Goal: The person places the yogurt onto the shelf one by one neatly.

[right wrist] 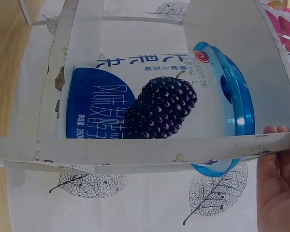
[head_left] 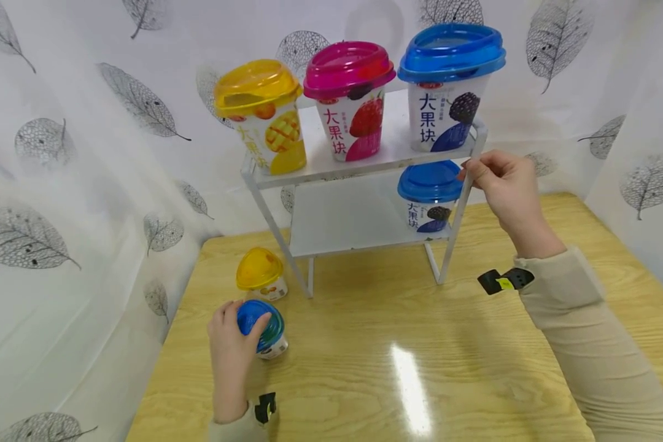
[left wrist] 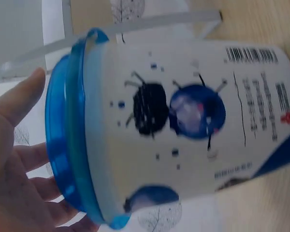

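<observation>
My left hand [head_left: 234,344] holds a yogurt cup by its blue lid [head_left: 261,322]; thumb and fingers spread round the lid's edge. In the left wrist view, this yogurt cup [left wrist: 193,121] shows printed berries and a barcode. The right hand [head_left: 511,190] grips the right upright of a white two-tier shelf [head_left: 359,215], just below the top tier. Inside the lower tier, beside that hand, stands a blue-lidded blackberry yogurt cup [head_left: 431,202]. The right wrist view shows this blackberry yogurt cup [right wrist: 154,106] behind the shelf post, with fingers [right wrist: 275,169] at the post's end.
On the top tier stand a yellow-lidded cup [head_left: 271,129], a pink-lidded cup [head_left: 350,110] and a blue-lidded cup [head_left: 447,98]. Another yellow-lidded cup [head_left: 259,273] sits on the wooden table [head_left: 353,344] left of the shelf. Leaf-patterned cloth [head_left: 116,184] hangs behind and at the sides.
</observation>
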Motion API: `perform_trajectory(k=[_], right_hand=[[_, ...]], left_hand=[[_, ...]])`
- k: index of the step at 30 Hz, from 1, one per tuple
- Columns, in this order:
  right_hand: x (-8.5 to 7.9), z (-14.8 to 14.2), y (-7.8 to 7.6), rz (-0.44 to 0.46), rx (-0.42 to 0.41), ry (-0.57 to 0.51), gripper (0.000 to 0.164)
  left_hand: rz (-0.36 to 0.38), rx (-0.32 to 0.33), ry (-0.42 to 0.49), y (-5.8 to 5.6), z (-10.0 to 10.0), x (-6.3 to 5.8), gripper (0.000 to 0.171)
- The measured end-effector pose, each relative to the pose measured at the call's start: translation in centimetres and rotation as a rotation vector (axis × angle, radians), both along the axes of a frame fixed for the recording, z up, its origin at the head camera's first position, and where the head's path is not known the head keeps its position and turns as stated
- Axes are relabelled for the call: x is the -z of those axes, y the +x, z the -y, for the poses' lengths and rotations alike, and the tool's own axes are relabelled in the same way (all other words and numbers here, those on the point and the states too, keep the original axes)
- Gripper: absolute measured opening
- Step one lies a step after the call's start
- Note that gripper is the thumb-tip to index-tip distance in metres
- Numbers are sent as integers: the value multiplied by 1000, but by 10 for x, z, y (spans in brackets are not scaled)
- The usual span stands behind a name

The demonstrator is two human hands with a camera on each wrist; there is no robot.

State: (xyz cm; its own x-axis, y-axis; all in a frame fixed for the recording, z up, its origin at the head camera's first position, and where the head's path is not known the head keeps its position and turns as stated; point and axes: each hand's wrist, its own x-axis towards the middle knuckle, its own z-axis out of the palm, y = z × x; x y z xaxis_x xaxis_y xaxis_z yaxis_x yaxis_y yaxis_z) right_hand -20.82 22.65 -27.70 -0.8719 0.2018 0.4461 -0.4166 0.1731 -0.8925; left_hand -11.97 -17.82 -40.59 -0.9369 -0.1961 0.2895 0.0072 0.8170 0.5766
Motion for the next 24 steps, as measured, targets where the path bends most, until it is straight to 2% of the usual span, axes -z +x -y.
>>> perform_trajectory(k=[3, 10, 12, 17, 24], right_hand=[[0, 0, 0, -10, -12, -29, 16], [0, 1, 0, -3, -18, -39, 16], [1, 1, 0, -1, -19, -39, 16], [1, 2, 0, -4, -30, -49, 16], [0, 1, 0, -19, -47, -91, 15]], left_hand=[[36, -1, -19, 1, 4, 0, 59], [205, 6, -66, 1, 4, -2, 77], [226, 2, -88, 0, 3, -1, 79], [214, 13, -121, -2, 4, 1, 77], [167, 95, -156, -8, 6, 2, 69]])
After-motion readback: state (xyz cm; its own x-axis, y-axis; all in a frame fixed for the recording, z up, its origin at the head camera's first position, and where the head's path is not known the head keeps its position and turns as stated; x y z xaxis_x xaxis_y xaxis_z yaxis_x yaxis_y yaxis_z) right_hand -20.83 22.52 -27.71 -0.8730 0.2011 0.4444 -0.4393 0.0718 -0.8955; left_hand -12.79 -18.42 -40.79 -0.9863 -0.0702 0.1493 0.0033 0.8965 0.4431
